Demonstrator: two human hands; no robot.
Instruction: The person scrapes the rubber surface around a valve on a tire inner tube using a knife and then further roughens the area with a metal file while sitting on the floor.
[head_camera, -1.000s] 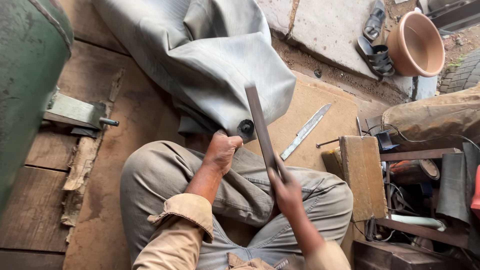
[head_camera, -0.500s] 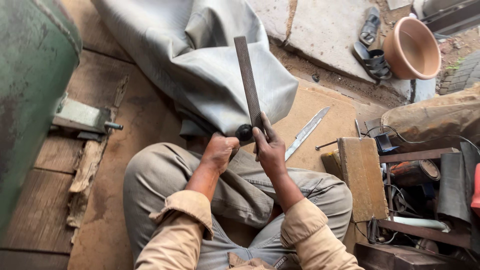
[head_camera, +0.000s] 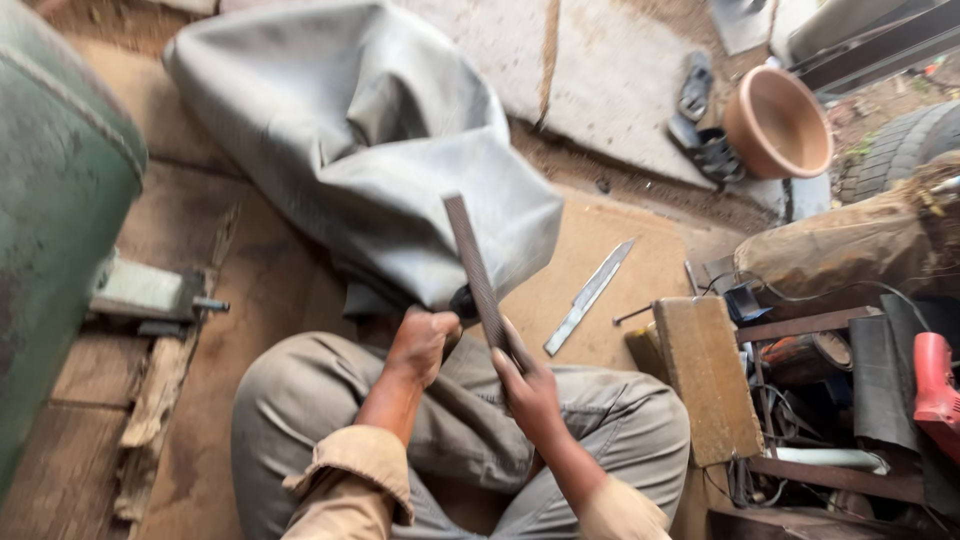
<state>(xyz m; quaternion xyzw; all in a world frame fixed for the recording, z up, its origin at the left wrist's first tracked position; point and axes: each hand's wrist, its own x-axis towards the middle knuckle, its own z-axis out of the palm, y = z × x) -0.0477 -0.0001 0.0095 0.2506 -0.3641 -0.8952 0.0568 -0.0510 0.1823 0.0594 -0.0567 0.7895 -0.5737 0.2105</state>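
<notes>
I sit cross-legged on the floor in khaki trousers. My right hand grips the lower end of a long flat metal file, which points up and away, tilted slightly left. My left hand is closed around a small dark object right beside the file's lower part; what it is stays unclear. Both hands hover over my knees, close together.
A big grey rubber sheet is heaped in front of me. An unfinished knife blade lies on a flat board. A wooden block, red power tool and metal scrap crowd the right. A clay bowl sits far right, a green drum left.
The file swung from leaning over my right knee up toward the grey sheet, then drew back slightly toward me. My right hand followed it; my left hand stayed nearly still.
</notes>
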